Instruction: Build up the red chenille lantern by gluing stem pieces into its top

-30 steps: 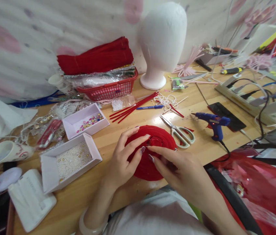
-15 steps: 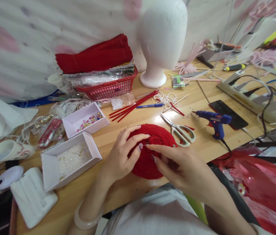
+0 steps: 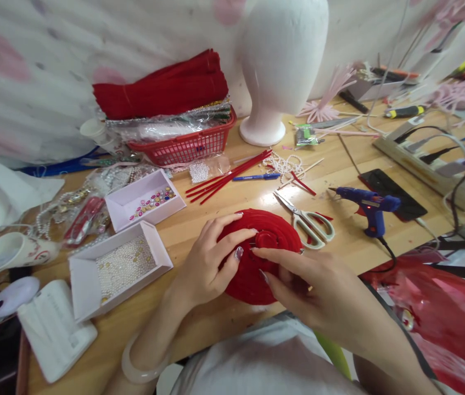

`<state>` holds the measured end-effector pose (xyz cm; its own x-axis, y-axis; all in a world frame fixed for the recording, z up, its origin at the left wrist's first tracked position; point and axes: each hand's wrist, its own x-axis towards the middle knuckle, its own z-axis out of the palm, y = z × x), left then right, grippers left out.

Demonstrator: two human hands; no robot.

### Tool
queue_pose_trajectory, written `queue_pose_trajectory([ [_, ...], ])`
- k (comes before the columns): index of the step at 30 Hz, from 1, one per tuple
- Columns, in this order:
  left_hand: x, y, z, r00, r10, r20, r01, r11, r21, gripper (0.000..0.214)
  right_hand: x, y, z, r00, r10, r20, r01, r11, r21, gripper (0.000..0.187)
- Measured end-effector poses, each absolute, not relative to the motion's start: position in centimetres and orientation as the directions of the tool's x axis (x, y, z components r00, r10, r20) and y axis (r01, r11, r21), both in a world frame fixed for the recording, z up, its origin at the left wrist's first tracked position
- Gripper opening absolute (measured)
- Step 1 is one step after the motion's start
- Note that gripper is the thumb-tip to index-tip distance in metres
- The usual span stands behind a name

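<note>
A round red disc of coiled pipe cleaners (image 3: 276,233) lies on the wooden table (image 3: 199,219) at its near edge. My left hand (image 3: 207,266) rests on the disc's left side, thumb and fingers curled around its rim and pressing near the raised centre. My right hand (image 3: 310,282) lies over the disc's right half, its fingers pointing left and pinching at the centre coil. Both hands touch the disc.
Scissors (image 3: 308,222) lie just right of the disc, a blue glue gun (image 3: 366,206) farther right. Two white trays, one of pearls (image 3: 121,269), one of coloured gems (image 3: 145,200), sit left. Behind are red pipe cleaners (image 3: 228,175), a red basket (image 3: 183,145) and a white foam head (image 3: 284,60).
Both hands stay on the disc with only small finger shifts at its centre. The view has drifted slightly, so everything sits a little to the right.
</note>
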<state>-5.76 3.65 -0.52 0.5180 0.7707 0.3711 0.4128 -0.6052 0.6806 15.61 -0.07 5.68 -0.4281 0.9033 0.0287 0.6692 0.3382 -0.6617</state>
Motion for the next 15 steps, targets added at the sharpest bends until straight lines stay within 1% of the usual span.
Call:
queue_pose_trajectory([
  [5, -5.7, 3.6, -0.4, 0.513, 0.762, 0.395, 0.398, -0.619, 0.677, 0.048, 15.4, 0.0, 5.6, -0.444, 0.895, 0.046, 0.669, 0.365, -0.647, 0.031],
  [9, -5.6, 3.6, -0.2, 0.529, 0.747, 0.403, 0.419, -0.643, 0.641, 0.048, 15.7, 0.5, 6.1, -0.484, 0.873, 0.051, 0.645, 0.396, -0.653, 0.034],
  [12, -5.6, 3.8, 0.0, 0.542, 0.739, 0.401, 0.429, -0.653, 0.624, 0.046, 16.0, 1.1, 6.3, -0.525, 0.85, 0.048, 0.624, 0.422, -0.658, 0.034],
  [15, -5.6, 3.8, 0.3, 0.546, 0.739, 0.394, 0.422, -0.649, 0.633, 0.045, 16.3, 1.8, 6.4, -0.555, 0.831, 0.043, 0.615, 0.444, -0.652, 0.031],
])
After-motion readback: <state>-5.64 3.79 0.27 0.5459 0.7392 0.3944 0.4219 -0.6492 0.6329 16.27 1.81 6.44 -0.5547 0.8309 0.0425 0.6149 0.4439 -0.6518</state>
